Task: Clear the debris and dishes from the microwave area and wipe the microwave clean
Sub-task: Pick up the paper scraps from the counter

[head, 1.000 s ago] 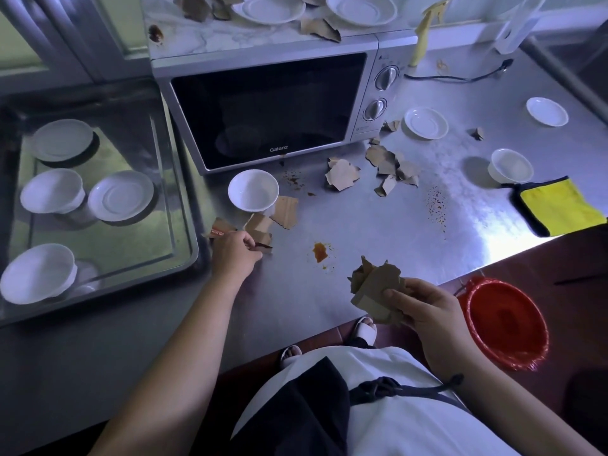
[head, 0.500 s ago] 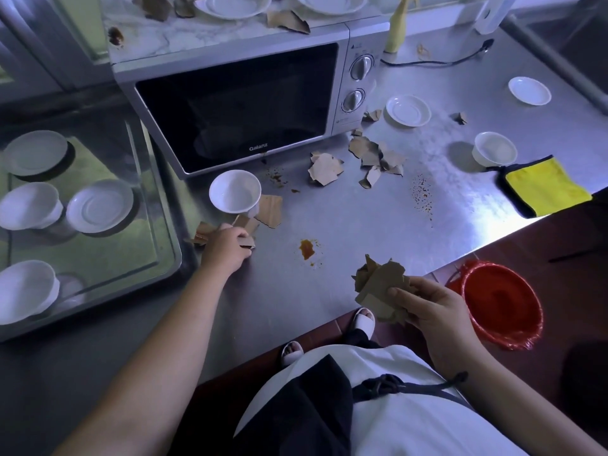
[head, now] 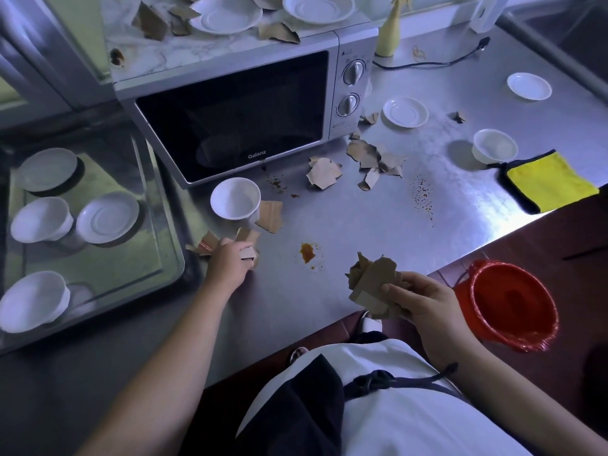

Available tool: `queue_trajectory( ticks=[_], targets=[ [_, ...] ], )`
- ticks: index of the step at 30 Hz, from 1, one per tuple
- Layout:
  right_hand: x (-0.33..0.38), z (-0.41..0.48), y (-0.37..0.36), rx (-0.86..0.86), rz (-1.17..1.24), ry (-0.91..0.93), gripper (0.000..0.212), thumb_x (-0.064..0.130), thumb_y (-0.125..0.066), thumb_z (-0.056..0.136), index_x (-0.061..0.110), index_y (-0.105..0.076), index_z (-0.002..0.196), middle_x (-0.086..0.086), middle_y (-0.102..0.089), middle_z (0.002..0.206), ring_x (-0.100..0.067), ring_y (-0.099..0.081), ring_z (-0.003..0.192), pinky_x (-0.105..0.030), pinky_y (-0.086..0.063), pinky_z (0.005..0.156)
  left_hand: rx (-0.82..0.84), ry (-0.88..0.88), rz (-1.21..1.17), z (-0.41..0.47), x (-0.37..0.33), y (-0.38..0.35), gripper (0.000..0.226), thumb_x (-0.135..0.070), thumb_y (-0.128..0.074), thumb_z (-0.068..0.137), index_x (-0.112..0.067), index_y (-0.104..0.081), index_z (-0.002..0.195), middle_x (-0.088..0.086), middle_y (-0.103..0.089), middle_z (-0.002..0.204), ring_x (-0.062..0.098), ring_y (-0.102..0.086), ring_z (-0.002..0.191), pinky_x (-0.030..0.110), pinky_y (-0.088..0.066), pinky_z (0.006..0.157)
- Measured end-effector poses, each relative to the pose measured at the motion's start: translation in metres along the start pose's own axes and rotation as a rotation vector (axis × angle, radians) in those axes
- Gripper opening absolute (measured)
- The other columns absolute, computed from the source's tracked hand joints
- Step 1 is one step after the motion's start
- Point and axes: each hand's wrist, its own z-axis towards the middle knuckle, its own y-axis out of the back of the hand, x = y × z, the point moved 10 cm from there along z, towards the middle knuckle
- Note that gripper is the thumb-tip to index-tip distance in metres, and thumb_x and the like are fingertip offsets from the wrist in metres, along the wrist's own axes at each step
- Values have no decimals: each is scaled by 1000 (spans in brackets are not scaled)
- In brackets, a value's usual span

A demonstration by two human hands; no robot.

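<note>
Entry, debris stage. Change: your left hand [head: 230, 263] had curled closer over the cardboard scraps [head: 208, 245] at the near left of the counter [head: 345, 232], just beside the tray [head: 158, 205]. A second before, it had only reached them; now one pale piece looked pinched under the fingertips, with other pieces loose on either side. Unchanged: your right hand [head: 418, 299] kept its fingers and thumb wrapped round the wad of cardboard [head: 371, 281], held at the counter's near edge, close to the red bin [head: 513, 304] on the floor. Meaning, as a judgement: one more pickup was under way and the collecting was far from finished. Further scraps [head: 324, 172] lay before the microwave [head: 237, 116], more torn pieces [head: 149, 23] and saucers [head: 227, 13] sat on its top, a bowl [head: 235, 198] stood at its front corner, an orange stain [head: 307, 252] marked the counter, and the yellow cloth [head: 549, 181] lay untouched well to the right. Orientation: the microwave's long axis ran left to right along the counter, slightly skewed, its shut door facing you and its dials at the right end. The wad's ragged end pointed up and away from you.
</note>
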Motion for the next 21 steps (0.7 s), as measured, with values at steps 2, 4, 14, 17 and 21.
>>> queue_trajectory(
  ticks=[2,4,14,17,21],
  targets=[
    [0,4,4,-1,10,-4,12,-2,-75,79,4,-78,89,-25,-74,91,-35,-71,76,-37,-63,63,11,8,-79,-3,1,-5,47,-1,-69,82,-22,-70,124,0,-45,112,22,-53,107,20,-33,88],
    [-1,8,5,12,20,-18,12,-1,-75,78,3,-78,89,-24,-75,90,-35,-73,75,-34,-61,59,-3,28,-144,-5,1,-5,49,5,-61,83,-20,-71,124,3,-45,114,24,-52,110,20,-35,91],
    [5,52,-15,153,6,-156,8,0,-72,84,6,-77,85,-17,-77,88,-22,-75,70,-25,-55,52,-123,305,-760,-41,-12,4,45,-1,-57,81,-27,-74,113,2,-69,116,15,-60,97,23,-46,78],
    [-5,66,-19,220,26,-326,3,2,-71,86,5,-73,86,-18,-75,92,-27,-73,76,-34,-58,61,-116,309,-992,-60,-54,10,35,-4,-60,84,-32,-78,92,-1,-70,109,14,-60,90,23,-45,73],
    [-6,86,-18,246,-34,-452,13,6,-68,89,3,-66,101,-14,-75,92,-26,-71,78,-27,-54,53,-28,230,-1100,-79,-123,14,35,-7,-59,77,-23,-80,100,9,-68,116,16,-61,94,24,-48,76]
  ],
)
